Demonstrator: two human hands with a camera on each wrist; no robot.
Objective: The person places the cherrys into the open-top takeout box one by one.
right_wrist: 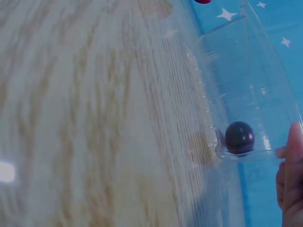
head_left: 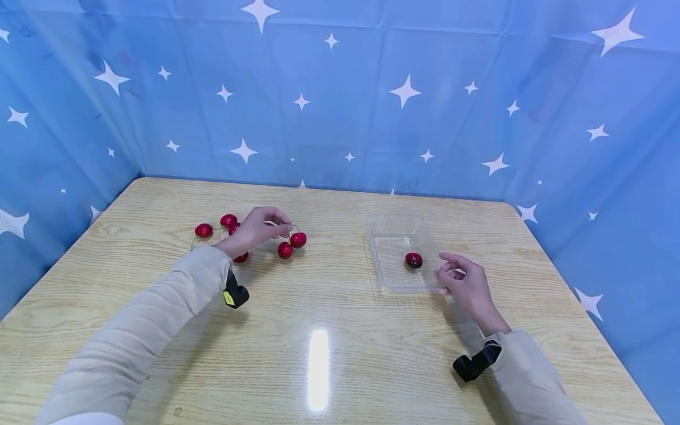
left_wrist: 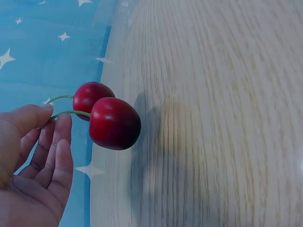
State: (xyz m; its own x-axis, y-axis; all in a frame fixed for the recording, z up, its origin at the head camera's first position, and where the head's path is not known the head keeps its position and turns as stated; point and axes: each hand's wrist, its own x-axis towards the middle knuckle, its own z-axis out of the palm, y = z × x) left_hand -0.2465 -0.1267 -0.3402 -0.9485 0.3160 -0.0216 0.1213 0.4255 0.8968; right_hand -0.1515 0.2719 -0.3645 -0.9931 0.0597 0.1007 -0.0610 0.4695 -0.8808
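Thin green stems of two red cherries (head_left: 285, 251) are pinched between the thumb and fingertips of my left hand (head_left: 260, 227). Both fruits hang just above the wooden table, as the left wrist view (left_wrist: 115, 124) shows. My right hand (head_left: 467, 286) holds the right rim of a clear plastic box (head_left: 375, 260) between thumb and finger. Inside that box lies one dark red cherry (head_left: 414, 260) with its stem pointing up. More red cherries (head_left: 204, 231) lie by my left wrist, some partly hidden behind the hand.
The wooden table (head_left: 340, 307) carries everything, with a bright light reflection near its front. A blue star-printed cloth (head_left: 340, 118) hangs along the back and both sides. Black cameras are strapped to both wrists.
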